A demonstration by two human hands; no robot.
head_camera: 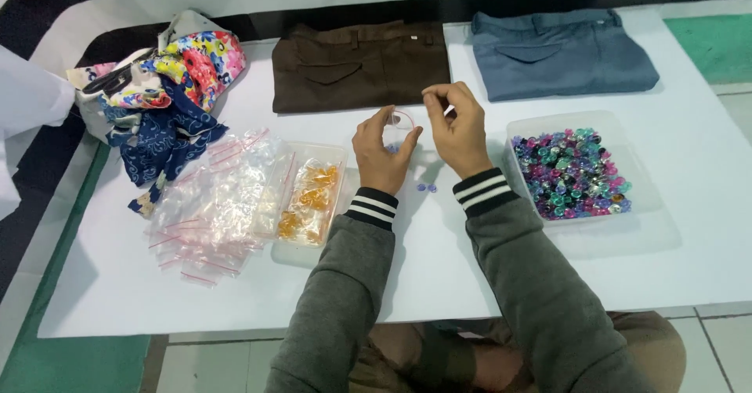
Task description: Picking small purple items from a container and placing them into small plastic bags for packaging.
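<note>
Left hand [382,154], right hand [458,126]: raised pinching grips.

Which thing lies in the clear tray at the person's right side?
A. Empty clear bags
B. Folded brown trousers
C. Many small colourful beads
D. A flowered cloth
C: the clear tray near the right hand is filled with small colourful beads in pink, teal, purple and silver; the brown trousers lie apart on the table.

Open table [439,268] in front; bead tray [580,170] blocks right, bag pile [211,205] and orange tray [313,197] block left.
</note>
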